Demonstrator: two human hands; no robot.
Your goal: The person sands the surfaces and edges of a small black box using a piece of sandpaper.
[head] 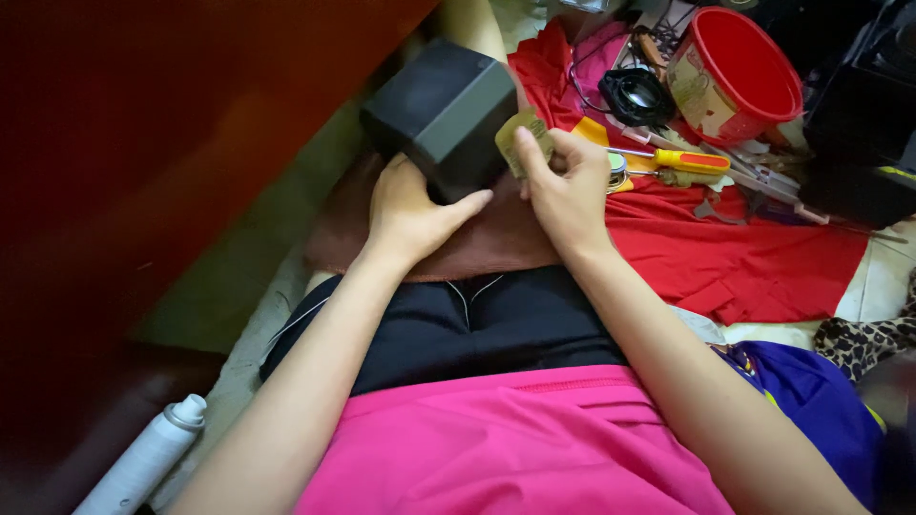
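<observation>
Black and boxy, the block (444, 114) sits tilted on my lap over a brown cloth (496, 243), and both my hands are on it. My left hand (410, 210) cups its lower near corner, fingers wrapped underneath and thumb lying along the bottom edge. My right hand (568, 186) is closed around a small tan pad (525, 138), pinched between thumb and fingers and pressed flat against the block's right face. The two hands are close together, almost touching below the block. Past my right hand, on a red cloth (744, 257) spread across the floor, a screwdriver with a yellow and orange handle (682, 159) lies just beside my knuckles, its shaft pointing toward them. A small round tin (617, 170) peeks out behind my fingers; I cannot tell what is in it. Farther back there is a black ring-shaped part with wires (634, 95), and next to it a red bucket (739, 72) tipped toward me. A leopard-print fabric (868, 343) lies at the far right edge, a purple garment (811, 391) near my right elbow. Down by my left elbow a white spray can (148, 458) rests on the floor beside a dark reddish wooden panel (143, 124).
</observation>
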